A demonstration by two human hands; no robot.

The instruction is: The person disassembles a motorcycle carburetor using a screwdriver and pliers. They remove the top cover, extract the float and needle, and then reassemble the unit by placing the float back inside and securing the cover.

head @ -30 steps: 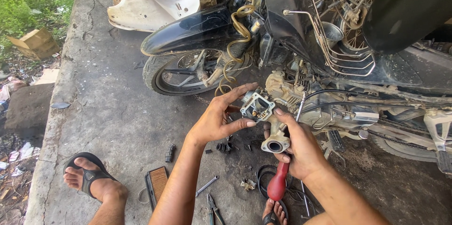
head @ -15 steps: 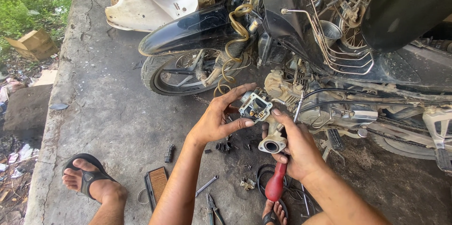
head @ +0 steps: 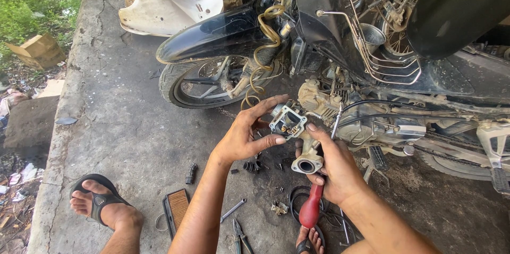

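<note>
Head view: both hands meet over a small metal carburetor (head: 291,132), held up above the concrete floor (head: 122,126) just in front of the motorcycle (head: 372,47) engine. The left hand (head: 247,137) comes in from below left with its fingers (head: 268,106) spread and partly curled; the thumb and index tip press on the left side of the carburetor's open square top, while the upper fingers arch over it without closing. The right hand (head: 337,166) is wrapped around the carburetor's lower body from the right, its index finger lying across the top edge and its thumb beneath, near the round open port that faces the camera. The same hand also pins a red-handled screwdriver (head: 311,209) in its palm, the handle hanging down below the wrist. So the carburetor sits between the two hands, gripped by the right and steadied by the left.

On the floor under the hands lie small dark parts and a coil of black cable. Further left are pliers (head: 240,233), a wrench (head: 232,210) and a rectangular air filter (head: 177,209). A sandalled foot (head: 101,206) rests at the lower left. Behind the front wheel (head: 207,81) lies a white body panel (head: 164,9).
</note>
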